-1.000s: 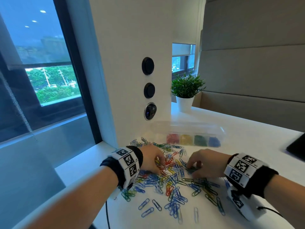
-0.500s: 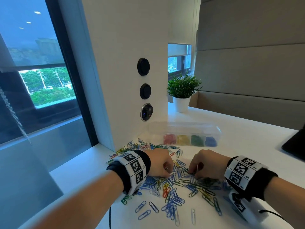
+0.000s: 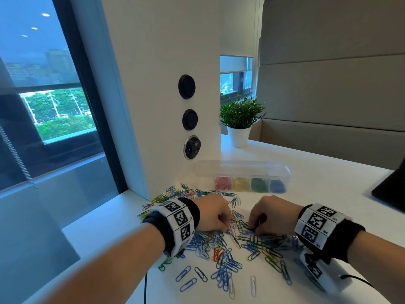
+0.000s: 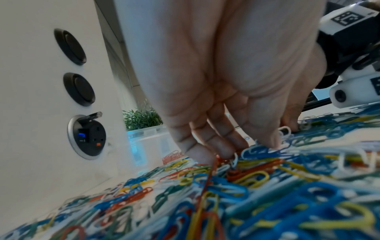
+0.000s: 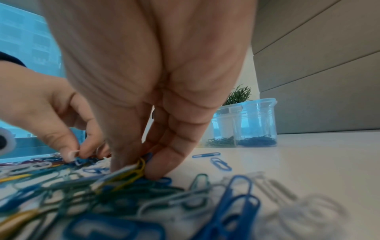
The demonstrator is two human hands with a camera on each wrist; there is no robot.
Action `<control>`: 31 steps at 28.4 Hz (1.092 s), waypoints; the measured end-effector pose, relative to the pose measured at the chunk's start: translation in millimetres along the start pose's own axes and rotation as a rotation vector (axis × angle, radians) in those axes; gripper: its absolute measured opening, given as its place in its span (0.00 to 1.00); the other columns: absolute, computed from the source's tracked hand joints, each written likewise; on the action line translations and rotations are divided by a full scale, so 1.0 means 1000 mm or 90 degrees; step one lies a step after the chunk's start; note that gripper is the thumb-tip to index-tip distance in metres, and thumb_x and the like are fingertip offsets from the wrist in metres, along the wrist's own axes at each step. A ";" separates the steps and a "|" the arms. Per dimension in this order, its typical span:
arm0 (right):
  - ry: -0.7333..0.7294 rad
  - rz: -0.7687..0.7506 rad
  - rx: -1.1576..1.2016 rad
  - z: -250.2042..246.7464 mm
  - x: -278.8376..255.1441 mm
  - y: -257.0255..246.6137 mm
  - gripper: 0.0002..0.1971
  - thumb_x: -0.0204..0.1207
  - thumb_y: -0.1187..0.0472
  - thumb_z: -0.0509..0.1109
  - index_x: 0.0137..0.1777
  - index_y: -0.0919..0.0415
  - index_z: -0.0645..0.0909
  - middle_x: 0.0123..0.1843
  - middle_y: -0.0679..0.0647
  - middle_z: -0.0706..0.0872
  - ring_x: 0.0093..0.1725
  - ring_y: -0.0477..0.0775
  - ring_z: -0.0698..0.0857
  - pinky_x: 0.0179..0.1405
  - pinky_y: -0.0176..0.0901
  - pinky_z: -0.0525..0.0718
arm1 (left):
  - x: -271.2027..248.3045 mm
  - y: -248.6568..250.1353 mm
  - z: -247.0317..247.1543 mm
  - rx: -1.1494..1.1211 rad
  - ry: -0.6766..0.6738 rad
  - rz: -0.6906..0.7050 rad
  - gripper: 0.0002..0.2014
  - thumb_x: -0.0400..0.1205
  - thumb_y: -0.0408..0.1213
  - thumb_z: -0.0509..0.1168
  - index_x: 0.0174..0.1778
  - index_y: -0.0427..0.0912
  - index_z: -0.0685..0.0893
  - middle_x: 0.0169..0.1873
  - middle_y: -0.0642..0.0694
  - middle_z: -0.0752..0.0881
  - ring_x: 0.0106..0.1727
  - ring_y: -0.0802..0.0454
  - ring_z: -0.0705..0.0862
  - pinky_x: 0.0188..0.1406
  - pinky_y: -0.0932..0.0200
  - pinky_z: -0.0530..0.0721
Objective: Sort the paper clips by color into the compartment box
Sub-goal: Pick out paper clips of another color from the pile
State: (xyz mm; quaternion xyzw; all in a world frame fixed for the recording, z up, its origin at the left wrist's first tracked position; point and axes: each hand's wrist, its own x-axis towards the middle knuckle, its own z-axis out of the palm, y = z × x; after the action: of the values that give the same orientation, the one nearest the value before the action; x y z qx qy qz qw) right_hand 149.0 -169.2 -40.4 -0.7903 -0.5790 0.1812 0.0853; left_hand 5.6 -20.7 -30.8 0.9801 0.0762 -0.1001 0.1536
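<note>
Head view shows us the nearest stretch of the paper clips [image 3: 221, 255] scattered loose on the white counter [image 3: 328, 185]. Just beyond, both hands work the pile's middle. Our left hand [image 3: 213, 216] curls fingertips down onto red and white clips; whether it has one pinched we cannot tell. Our right hand [image 3: 270, 216] pinches a small bunch of yellow clips [image 5: 138, 168]. The compartment box [image 3: 243, 177] lies straight ahead past both hands, long axis crosswise, its yellow compartment nearer the right hand.
</note>
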 end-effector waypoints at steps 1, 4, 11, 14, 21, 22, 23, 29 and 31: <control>0.002 0.000 0.003 0.000 -0.001 0.000 0.09 0.71 0.59 0.77 0.51 0.49 0.91 0.48 0.44 0.92 0.46 0.41 0.87 0.51 0.35 0.86 | -0.001 -0.001 -0.001 -0.010 0.016 -0.013 0.06 0.80 0.36 0.72 0.47 0.38 0.90 0.44 0.44 0.90 0.40 0.53 0.84 0.38 0.66 0.77; 0.002 -0.003 0.010 -0.001 -0.002 -0.001 0.09 0.71 0.60 0.78 0.50 0.49 0.92 0.47 0.43 0.91 0.46 0.40 0.86 0.50 0.35 0.86 | -0.003 -0.005 -0.003 -0.023 0.052 -0.032 0.07 0.80 0.39 0.72 0.49 0.40 0.91 0.44 0.47 0.90 0.39 0.57 0.82 0.42 0.64 0.78; 0.012 -0.032 -0.016 -0.005 -0.001 -0.009 0.09 0.74 0.62 0.75 0.51 0.50 0.91 0.44 0.40 0.88 0.43 0.37 0.84 0.41 0.24 0.80 | -0.017 -0.012 -0.008 -0.048 0.097 -0.049 0.05 0.81 0.39 0.71 0.45 0.42 0.90 0.41 0.50 0.88 0.37 0.59 0.80 0.36 0.71 0.77; 0.018 -0.061 -0.021 -0.004 -0.002 -0.016 0.08 0.75 0.60 0.74 0.51 0.51 0.91 0.44 0.40 0.87 0.41 0.36 0.82 0.37 0.21 0.76 | -0.026 -0.016 -0.009 -0.084 0.083 -0.043 0.05 0.78 0.36 0.72 0.43 0.39 0.90 0.37 0.48 0.89 0.35 0.60 0.82 0.38 0.67 0.84; 0.001 -0.085 -0.076 0.006 0.000 -0.026 0.08 0.76 0.58 0.72 0.52 0.51 0.91 0.51 0.45 0.90 0.39 0.35 0.79 0.35 0.19 0.68 | -0.041 -0.017 0.000 -0.131 0.034 -0.009 0.11 0.78 0.29 0.70 0.52 0.47 0.90 0.36 0.51 0.87 0.35 0.60 0.82 0.44 0.64 0.84; -0.002 -0.086 -0.082 0.006 -0.001 -0.026 0.08 0.76 0.58 0.72 0.53 0.51 0.90 0.51 0.45 0.90 0.40 0.36 0.79 0.35 0.18 0.68 | -0.041 -0.016 0.000 -0.108 0.017 0.004 0.14 0.79 0.30 0.69 0.56 0.50 0.90 0.39 0.52 0.87 0.37 0.59 0.83 0.46 0.64 0.83; -0.006 -0.084 -0.085 0.005 -0.002 -0.025 0.09 0.76 0.57 0.72 0.53 0.51 0.90 0.51 0.44 0.90 0.39 0.36 0.79 0.35 0.18 0.68 | -0.040 -0.015 0.001 -0.083 -0.002 0.019 0.15 0.80 0.30 0.67 0.58 0.51 0.90 0.40 0.52 0.87 0.39 0.57 0.83 0.46 0.64 0.83; -0.011 -0.059 -0.083 -0.002 -0.011 -0.015 0.09 0.76 0.55 0.74 0.54 0.50 0.90 0.45 0.40 0.86 0.38 0.33 0.79 0.36 0.20 0.70 | -0.034 -0.006 0.003 0.047 -0.049 0.046 0.15 0.83 0.31 0.66 0.64 0.46 0.88 0.55 0.48 0.88 0.51 0.53 0.83 0.52 0.62 0.78; -0.006 -0.051 -0.091 -0.004 -0.015 -0.010 0.09 0.76 0.54 0.73 0.54 0.49 0.90 0.44 0.38 0.84 0.37 0.33 0.78 0.35 0.20 0.70 | -0.033 -0.006 0.003 0.064 -0.046 0.059 0.14 0.82 0.34 0.69 0.64 0.44 0.88 0.56 0.47 0.88 0.53 0.53 0.84 0.51 0.64 0.76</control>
State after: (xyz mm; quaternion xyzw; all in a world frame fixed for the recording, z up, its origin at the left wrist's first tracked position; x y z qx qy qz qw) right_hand 137.3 -180.2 -30.6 -0.7699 -0.6219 0.1393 0.0328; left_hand -27.9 -20.3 -27.6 0.9848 0.0202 -0.1320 0.1115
